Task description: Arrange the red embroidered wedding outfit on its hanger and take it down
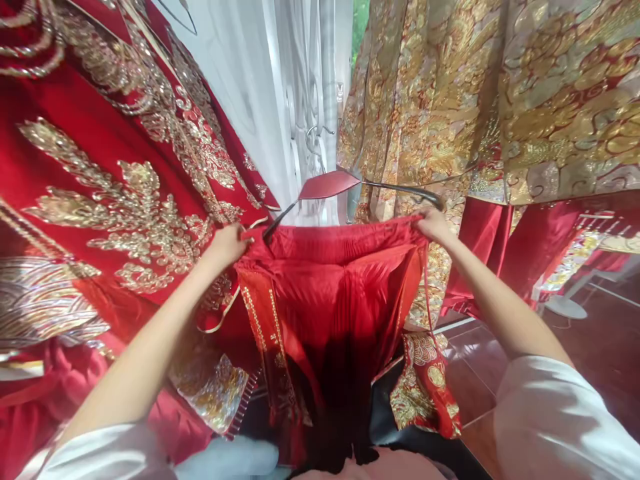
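Note:
A red skirt is stretched open at its waistband in front of me. My left hand is closed on the waistband's left end, and my right hand pinches its right end. Above the waistband is a clothes hanger with a flat dark-red middle and thin black arms. Its left arm slants down into the waist opening near my left hand. The black right arm ends above my right hand, outside the skirt. An embroidered panel hangs down the skirt's left side; a patterned piece dangles at the lower right.
A red garment with gold beading fills the left side. Gold brocade clothing hangs at the right, close to my right hand. White curtains are behind the hanger. A white stand base rests on the reddish tiled floor.

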A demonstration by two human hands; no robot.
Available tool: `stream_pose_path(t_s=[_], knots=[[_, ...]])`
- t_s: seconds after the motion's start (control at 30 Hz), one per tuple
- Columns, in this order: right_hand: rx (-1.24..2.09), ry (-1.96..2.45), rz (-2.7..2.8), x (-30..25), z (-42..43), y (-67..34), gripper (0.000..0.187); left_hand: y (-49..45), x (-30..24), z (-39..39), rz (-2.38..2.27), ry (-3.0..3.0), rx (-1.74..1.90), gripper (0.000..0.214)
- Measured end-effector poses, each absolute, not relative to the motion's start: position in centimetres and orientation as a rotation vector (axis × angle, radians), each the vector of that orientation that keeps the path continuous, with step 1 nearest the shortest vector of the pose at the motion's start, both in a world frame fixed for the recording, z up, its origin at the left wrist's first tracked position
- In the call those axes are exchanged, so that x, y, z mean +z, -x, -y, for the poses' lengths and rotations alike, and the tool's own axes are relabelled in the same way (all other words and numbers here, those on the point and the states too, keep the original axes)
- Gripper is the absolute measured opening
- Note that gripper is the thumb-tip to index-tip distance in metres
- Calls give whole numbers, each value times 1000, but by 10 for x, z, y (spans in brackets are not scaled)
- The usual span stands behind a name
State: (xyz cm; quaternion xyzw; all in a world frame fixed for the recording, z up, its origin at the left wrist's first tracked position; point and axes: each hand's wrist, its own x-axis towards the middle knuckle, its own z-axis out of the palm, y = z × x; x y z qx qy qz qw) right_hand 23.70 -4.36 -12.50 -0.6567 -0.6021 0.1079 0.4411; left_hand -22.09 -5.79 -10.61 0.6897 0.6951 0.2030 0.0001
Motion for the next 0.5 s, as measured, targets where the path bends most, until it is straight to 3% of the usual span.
stream_pose_path(t_s=[0.2,0.3,0.5], knots=[[731,1582,1965,-178,70,-233,3,223,-175,73,-1786,-2081,193,31],[1033,1444,2125,-185,87,-228,20,220,-198,91,-1592,-2036,88,37],[1156,1385,1514,-152,117,-214,20,223,-180,102,-1590,-1980,269,46]])
